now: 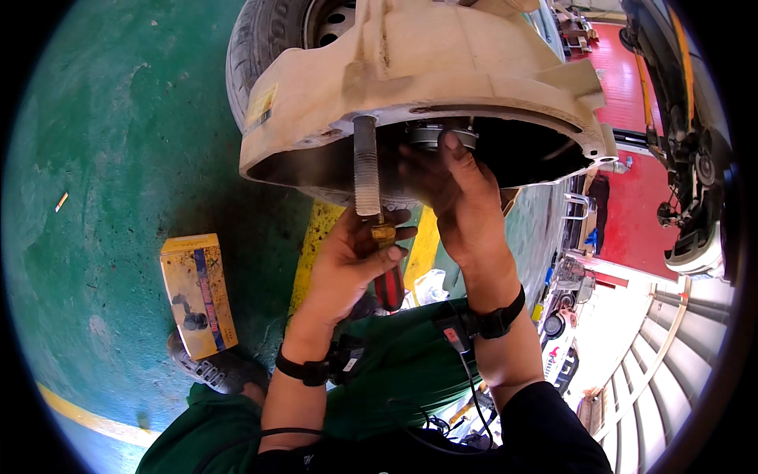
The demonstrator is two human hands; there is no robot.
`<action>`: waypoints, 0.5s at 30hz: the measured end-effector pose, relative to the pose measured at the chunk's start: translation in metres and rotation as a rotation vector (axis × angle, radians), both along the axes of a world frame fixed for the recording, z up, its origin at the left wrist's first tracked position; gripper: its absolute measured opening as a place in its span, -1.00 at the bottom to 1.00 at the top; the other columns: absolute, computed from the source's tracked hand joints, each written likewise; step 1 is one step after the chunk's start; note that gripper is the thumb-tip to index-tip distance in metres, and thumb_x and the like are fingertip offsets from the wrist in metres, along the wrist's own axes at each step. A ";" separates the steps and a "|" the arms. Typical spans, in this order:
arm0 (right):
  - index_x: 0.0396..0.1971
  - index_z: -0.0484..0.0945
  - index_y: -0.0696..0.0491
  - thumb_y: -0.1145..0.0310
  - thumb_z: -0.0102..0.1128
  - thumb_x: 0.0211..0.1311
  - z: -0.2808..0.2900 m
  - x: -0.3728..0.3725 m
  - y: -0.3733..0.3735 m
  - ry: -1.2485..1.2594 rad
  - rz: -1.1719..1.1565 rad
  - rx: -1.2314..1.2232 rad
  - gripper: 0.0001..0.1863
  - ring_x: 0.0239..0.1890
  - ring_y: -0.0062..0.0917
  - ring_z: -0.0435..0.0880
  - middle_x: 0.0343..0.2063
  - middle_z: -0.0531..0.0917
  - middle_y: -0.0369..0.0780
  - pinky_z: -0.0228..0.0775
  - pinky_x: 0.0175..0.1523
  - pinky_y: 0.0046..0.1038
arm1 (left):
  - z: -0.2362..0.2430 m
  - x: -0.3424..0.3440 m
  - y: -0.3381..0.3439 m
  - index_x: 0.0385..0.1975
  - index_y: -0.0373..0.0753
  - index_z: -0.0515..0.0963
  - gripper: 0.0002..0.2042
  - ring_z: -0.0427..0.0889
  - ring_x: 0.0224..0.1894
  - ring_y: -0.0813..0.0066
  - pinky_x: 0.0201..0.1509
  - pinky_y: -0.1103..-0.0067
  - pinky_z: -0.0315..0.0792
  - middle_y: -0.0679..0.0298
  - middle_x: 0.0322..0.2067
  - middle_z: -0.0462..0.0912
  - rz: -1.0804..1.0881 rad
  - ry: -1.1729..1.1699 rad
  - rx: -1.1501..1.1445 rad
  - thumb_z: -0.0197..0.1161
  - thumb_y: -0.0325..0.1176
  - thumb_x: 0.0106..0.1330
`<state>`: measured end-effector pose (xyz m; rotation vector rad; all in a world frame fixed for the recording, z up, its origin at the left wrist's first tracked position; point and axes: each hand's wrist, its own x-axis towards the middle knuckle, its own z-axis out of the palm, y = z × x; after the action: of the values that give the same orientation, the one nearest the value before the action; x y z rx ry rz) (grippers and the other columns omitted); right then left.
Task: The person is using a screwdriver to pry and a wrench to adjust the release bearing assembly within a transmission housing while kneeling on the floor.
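A beige cast-metal bell housing [466, 63] fills the top middle, its dark hollow facing me. Below its rim, my left hand [339, 265] is closed around a screwdriver [389, 286] with a red and black handle and a yellowish collar. The screwdriver's tip is hidden behind a ribbed metal shaft [365, 166] that sticks out of the housing toward me. My right hand [470, 209] reaches into the opening, thumb raised and apart from the other fingers, which are blurred by motion. Just above that thumb sits a round metal ring-shaped part [442, 136], partly in shadow.
Behind the housing lies a tyre on a wheel [268, 51]. A stained yellow and blue cardboard box [197, 292] is by a grey shoe [217, 367] on the green floor [103, 197]. A vehicle [695, 158] and a red surface [632, 205] are at the right.
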<state>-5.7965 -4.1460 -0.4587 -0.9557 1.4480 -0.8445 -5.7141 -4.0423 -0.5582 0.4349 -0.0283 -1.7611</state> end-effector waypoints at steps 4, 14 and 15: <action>-0.10 0.51 0.19 0.09 0.33 0.21 -0.007 -0.001 -0.006 -0.055 0.014 -0.032 -0.52 -0.24 -0.44 0.64 -0.25 0.67 -0.11 0.46 -0.10 -0.39 | -0.011 0.009 0.008 0.26 -0.25 0.26 -0.54 0.60 -0.22 0.50 -0.19 0.62 0.49 0.22 -0.11 0.57 -0.078 0.049 0.052 0.16 -0.29 0.43; -0.09 0.50 0.12 0.18 0.23 0.28 -0.016 0.002 -0.004 -0.174 -0.052 -0.097 -0.65 -0.29 -0.43 0.64 -0.28 0.67 -0.12 0.47 -0.15 -0.34 | -0.041 0.008 0.013 0.22 -0.21 0.31 -0.58 0.47 -0.39 0.69 -0.36 0.73 0.36 0.34 -0.30 0.56 -0.134 -0.273 -0.002 0.13 -0.19 0.45; -0.08 0.49 0.11 0.18 0.22 0.29 -0.017 0.003 -0.004 -0.184 -0.051 -0.100 -0.65 -0.30 -0.43 0.64 -0.27 0.66 -0.12 0.46 -0.16 -0.34 | -0.041 0.006 0.012 0.21 -0.22 0.32 -0.57 0.47 -0.39 0.69 -0.36 0.73 0.37 0.34 -0.30 0.56 -0.079 -0.281 -0.005 0.14 -0.19 0.44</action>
<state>-5.7938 -4.1499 -0.4753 -0.8936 1.2863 -1.0232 -5.7079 -4.0305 -0.5996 0.6831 -0.2520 -1.7647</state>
